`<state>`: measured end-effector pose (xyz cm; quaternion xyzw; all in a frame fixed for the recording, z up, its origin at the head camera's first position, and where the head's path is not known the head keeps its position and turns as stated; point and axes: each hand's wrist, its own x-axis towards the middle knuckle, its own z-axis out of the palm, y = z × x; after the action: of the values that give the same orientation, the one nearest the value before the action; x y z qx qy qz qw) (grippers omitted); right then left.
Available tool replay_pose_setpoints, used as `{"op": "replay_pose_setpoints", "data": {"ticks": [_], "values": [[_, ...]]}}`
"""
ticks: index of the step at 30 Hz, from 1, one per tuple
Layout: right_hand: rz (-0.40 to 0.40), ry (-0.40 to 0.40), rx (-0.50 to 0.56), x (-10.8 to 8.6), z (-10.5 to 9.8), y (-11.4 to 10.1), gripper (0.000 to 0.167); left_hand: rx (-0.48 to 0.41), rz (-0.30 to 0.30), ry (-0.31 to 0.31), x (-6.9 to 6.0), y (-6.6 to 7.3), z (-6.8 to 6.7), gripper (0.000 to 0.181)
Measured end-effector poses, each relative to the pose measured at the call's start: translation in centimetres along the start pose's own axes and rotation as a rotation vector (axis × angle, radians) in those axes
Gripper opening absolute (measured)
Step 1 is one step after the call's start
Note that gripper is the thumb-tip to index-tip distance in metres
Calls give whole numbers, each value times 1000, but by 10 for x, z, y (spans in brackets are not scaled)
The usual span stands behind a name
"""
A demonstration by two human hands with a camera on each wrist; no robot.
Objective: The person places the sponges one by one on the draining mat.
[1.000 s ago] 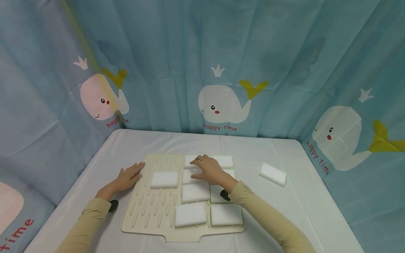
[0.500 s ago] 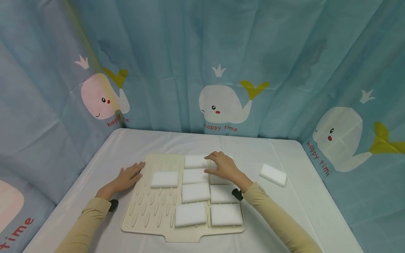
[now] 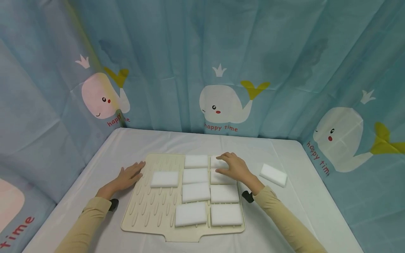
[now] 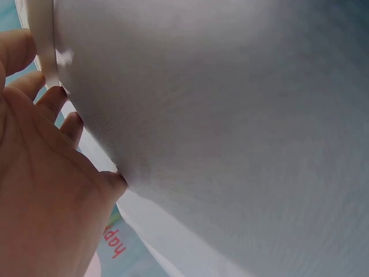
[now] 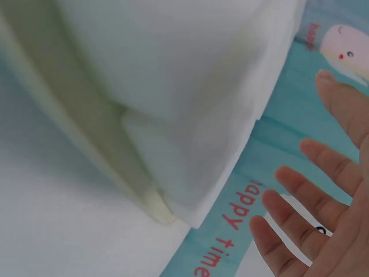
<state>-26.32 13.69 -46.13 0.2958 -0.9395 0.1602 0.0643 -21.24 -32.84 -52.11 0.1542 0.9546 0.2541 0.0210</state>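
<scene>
A cream ribbed mat (image 3: 152, 221) lies on the table with several white sponge blocks on it. Two columns of blocks fill its right side, among them a front-right block (image 3: 226, 214) and a front block (image 3: 190, 214). Farther left sits a single block (image 3: 164, 179). My left hand (image 3: 128, 176) rests at the mat's left edge, fingers spread; the left wrist view shows its fingertips (image 4: 118, 180) against the white surface. Over the back right blocks hovers my right hand (image 3: 235, 167), fingers apart and holding nothing; in the right wrist view the hand (image 5: 328, 202) stands clear of the blocks.
One more white block (image 3: 273, 175) lies askew on the white tablecloth (image 3: 284, 211), right of the mat. Blue curtains (image 3: 164, 70) with whale prints enclose the table at the back and both sides.
My right hand has moved right across the back blocks, uncovering those in the inner column and the near right. The left hand and the blocks stay where they were.
</scene>
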Motion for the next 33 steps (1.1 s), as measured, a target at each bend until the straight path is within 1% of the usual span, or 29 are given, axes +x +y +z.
{"op": "replay_pose_setpoints", "data": {"ticks": [8,17,26,33], "values": [[41,13,0,-12,-4,15,52,15,-8,-4,1,2,-1,54],[42,65,1,-26,-8,31,50,1,-4,-10,0,5,-4,54],[74,77,-14,-39,-13,46,55,1,5,-5,1,1,-2,55],[112,78,-13,-51,-17,63,56,-4,3,-8,1,2,-2,55]]}}
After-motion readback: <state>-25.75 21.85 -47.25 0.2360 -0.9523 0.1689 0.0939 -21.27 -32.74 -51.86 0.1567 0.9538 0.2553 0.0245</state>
